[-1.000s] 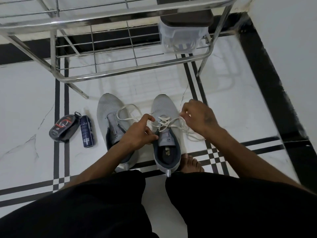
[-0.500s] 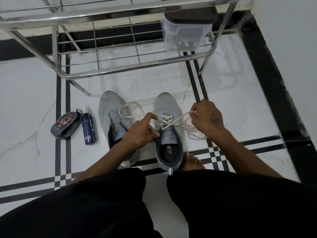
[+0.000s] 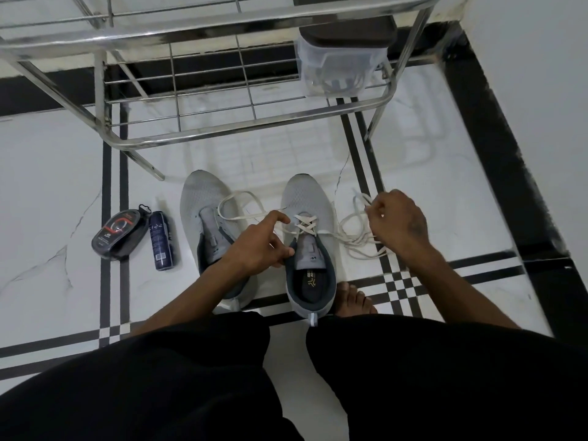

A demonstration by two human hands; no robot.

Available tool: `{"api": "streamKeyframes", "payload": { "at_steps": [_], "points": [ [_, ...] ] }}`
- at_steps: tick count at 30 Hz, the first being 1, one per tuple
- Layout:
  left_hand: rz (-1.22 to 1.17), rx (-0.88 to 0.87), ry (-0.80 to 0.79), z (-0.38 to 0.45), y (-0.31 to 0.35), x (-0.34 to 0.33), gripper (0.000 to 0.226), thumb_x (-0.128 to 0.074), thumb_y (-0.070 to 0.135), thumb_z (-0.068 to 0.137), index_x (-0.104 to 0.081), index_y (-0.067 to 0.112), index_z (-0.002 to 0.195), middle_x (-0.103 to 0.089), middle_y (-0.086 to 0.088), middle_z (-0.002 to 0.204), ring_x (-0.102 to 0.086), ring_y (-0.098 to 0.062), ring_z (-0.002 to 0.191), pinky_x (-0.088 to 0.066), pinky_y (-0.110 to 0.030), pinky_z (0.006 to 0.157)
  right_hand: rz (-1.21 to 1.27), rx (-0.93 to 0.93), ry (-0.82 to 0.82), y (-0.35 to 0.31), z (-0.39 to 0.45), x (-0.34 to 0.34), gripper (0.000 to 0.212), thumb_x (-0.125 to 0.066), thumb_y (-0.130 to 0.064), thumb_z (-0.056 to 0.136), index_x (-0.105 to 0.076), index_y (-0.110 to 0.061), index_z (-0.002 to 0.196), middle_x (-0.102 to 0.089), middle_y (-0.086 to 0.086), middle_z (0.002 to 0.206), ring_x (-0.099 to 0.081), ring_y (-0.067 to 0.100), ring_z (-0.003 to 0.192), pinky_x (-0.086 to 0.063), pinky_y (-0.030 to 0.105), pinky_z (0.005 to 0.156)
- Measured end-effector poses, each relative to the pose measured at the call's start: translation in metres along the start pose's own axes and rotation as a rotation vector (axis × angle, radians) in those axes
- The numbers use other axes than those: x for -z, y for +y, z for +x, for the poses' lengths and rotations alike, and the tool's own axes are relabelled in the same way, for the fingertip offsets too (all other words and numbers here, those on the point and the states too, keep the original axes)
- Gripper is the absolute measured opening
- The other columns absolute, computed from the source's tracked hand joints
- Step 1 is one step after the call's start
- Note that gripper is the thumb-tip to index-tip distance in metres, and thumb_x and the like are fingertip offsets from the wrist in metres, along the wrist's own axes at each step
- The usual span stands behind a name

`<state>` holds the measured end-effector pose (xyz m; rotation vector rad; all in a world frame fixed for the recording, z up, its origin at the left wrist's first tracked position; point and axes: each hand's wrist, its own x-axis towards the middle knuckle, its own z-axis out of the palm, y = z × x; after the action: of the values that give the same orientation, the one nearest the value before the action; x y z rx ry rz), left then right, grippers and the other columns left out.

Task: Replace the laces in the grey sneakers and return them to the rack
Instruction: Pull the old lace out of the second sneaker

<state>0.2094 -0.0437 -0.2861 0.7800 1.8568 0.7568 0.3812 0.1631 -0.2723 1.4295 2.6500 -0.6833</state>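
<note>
White lace [image 3: 305, 225] is half threaded through the right sneaker [image 3: 310, 249]; your right hand [image 3: 397, 222] pinches its end, your left hand [image 3: 259, 246] grips the eyelet edge; thread the next eyelet

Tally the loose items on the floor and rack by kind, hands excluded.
Grey sneakers: 2, left sneaker and right sneaker
White laces: 2, loose lace and threaded lace
Shoe polish sponge case: 1
Dark spray can: 1
Clear lidded container on rack: 1
Total: 7
</note>
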Motion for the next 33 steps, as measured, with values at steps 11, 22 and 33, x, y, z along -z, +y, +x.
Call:
{"api": "streamKeyframes", "payload": {
  "at_steps": [11,22,33],
  "points": [
    [0.924,-0.174,0.181,0.056,0.035,-0.025,0.015,-0.059,0.03,0.091,-0.067,0.017,0.095,-0.061,-0.004,0.098,-0.064,-0.029,0.088,-0.041,-0.034,0.066,0.186,0.165,-0.388,-0.035,-0.031,-0.051,0.038,-0.066,-0.03,0.084,-0.042,-0.022,0.112,-0.062,0.002,0.077,-0.06,0.023,0.07,-0.044,0.031,0.06],
    [0.455,-0.233,0.372,0.034,0.003,0.003,0.019,-0.064,0.038,0.091,-0.069,0.025,0.104,-0.059,0.003,0.103,-0.06,-0.014,0.09,-0.045,-0.031,0.074,0.201,0.169,-0.441,-0.035,-0.032,-0.048,0.021,-0.067,-0.021,0.083,-0.052,-0.02,0.099,-0.063,0.003,0.085,-0.061,0.017,0.067,-0.054,0.034,0.061],
    [0.779,0.005,0.313,0.018,0.01,0.04,0.009,-0.067,0.032,0.091,-0.065,0.023,0.089,-0.065,0.0,0.099,-0.063,-0.024,0.089,-0.047,-0.036,0.071,0.201,0.114,-0.41,-0.026,-0.033,-0.043,0.02,-0.068,-0.018,0.081,-0.055,-0.019,0.096,-0.063,-0.001,0.079,-0.061,0.015,0.068,-0.053,0.03,0.058]
  ]
}}
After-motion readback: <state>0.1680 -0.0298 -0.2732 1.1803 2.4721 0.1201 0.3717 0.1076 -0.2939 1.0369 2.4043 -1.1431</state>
